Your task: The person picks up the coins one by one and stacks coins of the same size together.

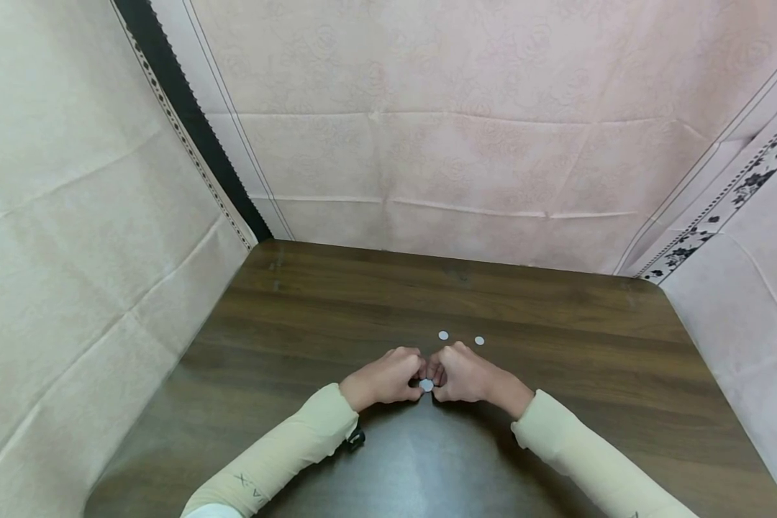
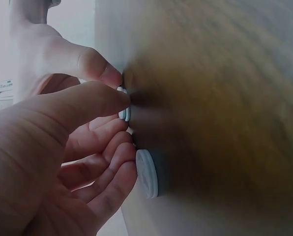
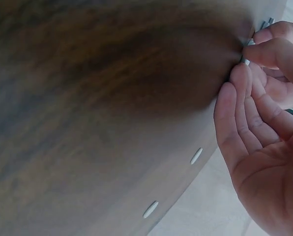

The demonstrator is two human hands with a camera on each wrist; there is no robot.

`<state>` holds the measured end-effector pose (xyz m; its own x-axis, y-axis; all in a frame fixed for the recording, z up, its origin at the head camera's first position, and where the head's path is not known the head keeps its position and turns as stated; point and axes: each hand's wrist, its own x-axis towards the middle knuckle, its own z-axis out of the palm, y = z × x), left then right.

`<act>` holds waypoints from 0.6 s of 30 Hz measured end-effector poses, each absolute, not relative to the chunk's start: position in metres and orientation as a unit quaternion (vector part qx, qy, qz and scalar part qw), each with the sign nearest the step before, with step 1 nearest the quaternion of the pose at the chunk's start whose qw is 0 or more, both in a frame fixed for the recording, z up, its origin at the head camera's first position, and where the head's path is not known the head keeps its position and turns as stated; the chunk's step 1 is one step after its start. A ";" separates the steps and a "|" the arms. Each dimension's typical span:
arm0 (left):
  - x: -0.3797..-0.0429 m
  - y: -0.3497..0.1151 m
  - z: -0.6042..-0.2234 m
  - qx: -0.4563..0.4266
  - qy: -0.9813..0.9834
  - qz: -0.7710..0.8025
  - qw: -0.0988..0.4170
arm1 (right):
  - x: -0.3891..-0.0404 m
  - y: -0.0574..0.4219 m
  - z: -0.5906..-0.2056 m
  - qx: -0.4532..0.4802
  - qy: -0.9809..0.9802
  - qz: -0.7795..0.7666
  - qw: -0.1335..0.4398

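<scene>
Brown tabletop [image 1: 589,324] bears two discs [image 1: 443,335]; left hand [image 1: 388,377] and right hand [image 1: 469,375] pinch another disc [image 1: 426,385].

The left hand [image 1: 390,377] is pinching just beside the right hand [image 1: 469,374], which is pinching too, fingers [image 2: 109,194] curling, while the left forearm [image 1: 285,453] and right forearm [image 1: 596,460] are slanting outward behind them

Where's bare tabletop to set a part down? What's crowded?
Bare tabletop: beyond the two far discs, up to the back cloth; left, between left sleeve and left cloth; right, between right sleeve and right cloth; nearer, between the sleeves. Crowded: the middle, where left grip and right grip meet at the held disc, the far discs close by.
</scene>
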<state>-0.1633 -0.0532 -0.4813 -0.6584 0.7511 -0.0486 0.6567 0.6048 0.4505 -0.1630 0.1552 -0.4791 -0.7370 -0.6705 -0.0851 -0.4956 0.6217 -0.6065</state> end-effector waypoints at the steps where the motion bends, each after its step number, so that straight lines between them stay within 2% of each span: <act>1: -0.164 -0.053 -0.482 0.397 0.887 0.203 0.119 | -0.163 0.155 -0.479 -0.329 0.887 -0.286 0.155; 18: -0.165 -0.055 -0.481 0.395 0.884 0.205 0.141 | -0.164 0.157 -0.479 -0.326 0.883 -0.295 0.164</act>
